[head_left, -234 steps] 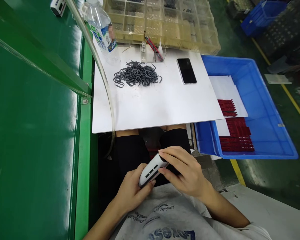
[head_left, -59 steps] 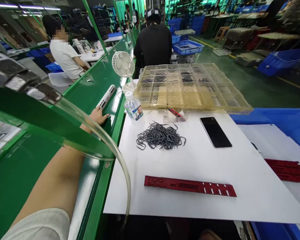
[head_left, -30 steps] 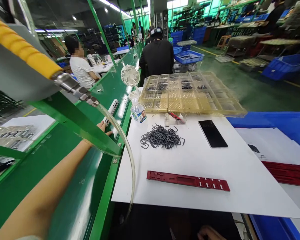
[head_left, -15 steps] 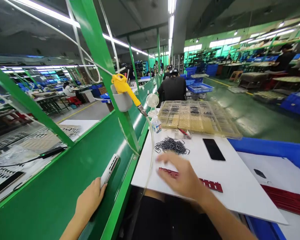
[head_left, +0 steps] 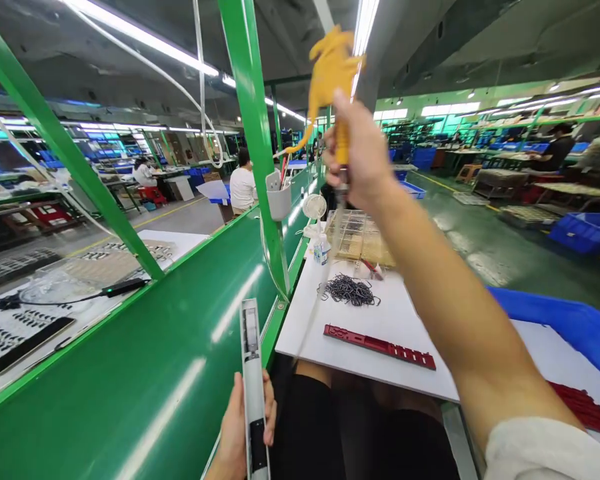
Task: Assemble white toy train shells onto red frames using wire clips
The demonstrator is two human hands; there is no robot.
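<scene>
My right hand is raised high and shut around a yellow air blow gun, whose upper part stands above my fingers. Low in the view, my left hand grips a long white slotted casing upright, with its far end pointing up. Neither hand touches the white board, which holds a red slotted strip and a loose pile of dark metal clips. A clear air hose runs down beside the green post.
A green conveyor bench fills the left side, below a green post carrying a grey cup holder. Beyond the board stand a clear compartment tray, a water bottle and a small fan. A blue tub lies right.
My right hand has moved up from over the red strip and now holds the yellow gun, which has left the grey cup. My left hand has lifted the white casing off the bench.
</scene>
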